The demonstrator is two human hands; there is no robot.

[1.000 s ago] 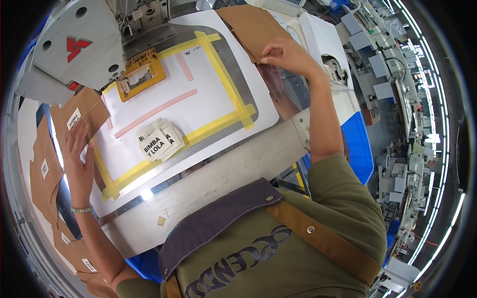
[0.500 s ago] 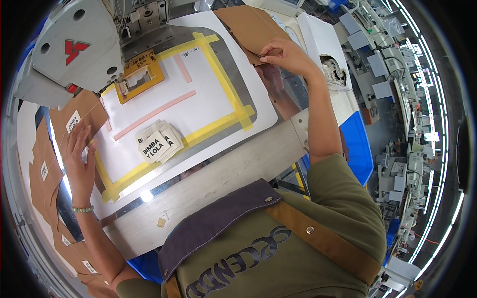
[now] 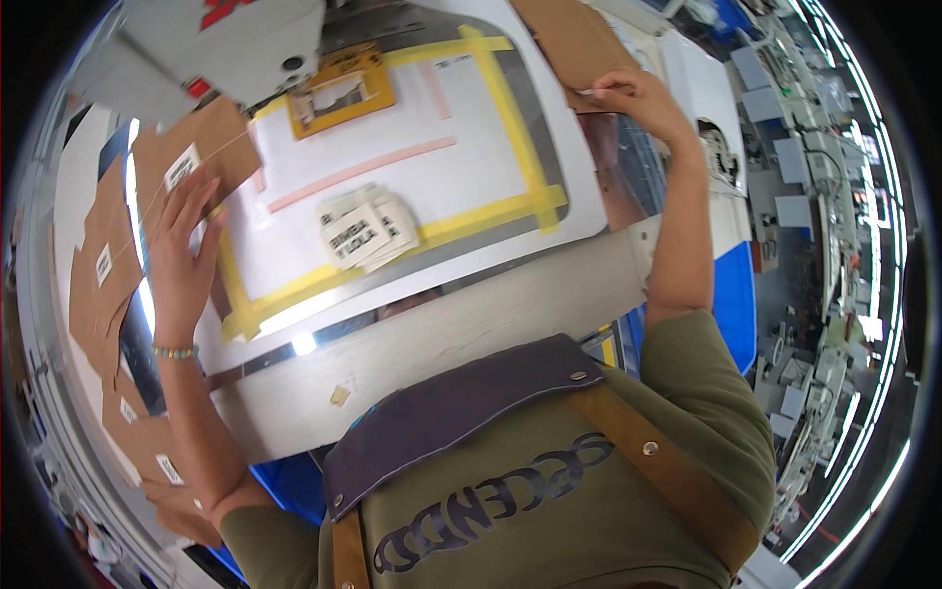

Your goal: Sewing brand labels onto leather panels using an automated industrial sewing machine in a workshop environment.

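Note:
On the left, my left hand (image 3: pixel 184 240) lies with fingers outstretched at the near edge of a brown fabric piece (image 3: pixel 221 142). Its fingertips reach a white label (image 3: pixel 183 167) on that piece. At the far right, my right hand (image 3: pixel 638 103) pinches the near corner of a stack of brown fabric pieces (image 3: pixel 574 44); how many layers it grips I cannot tell. Between my hands, a loose pile of white printed labels (image 3: pixel 365 231) rests on a white sheet (image 3: pixel 471 167) framed with yellow tape. A yellow clamp frame (image 3: pixel 378 88) sits beneath the sewing machine head (image 3: pixel 226 49).
Labelled brown pieces (image 3: pixel 103 294) hang in an overlapping chain along the left side. Behind my right wrist stands a white box (image 3: pixel 702 83) with a dark opening. A blue bin (image 3: pixel 734 304) is below the table's right end. Pink strips (image 3: pixel 363 175) mark the sheet.
The whole view has shifted, so the table appears farther right and higher. My right hand stays at the stack's corner, and my left hand remains on the labelled piece.

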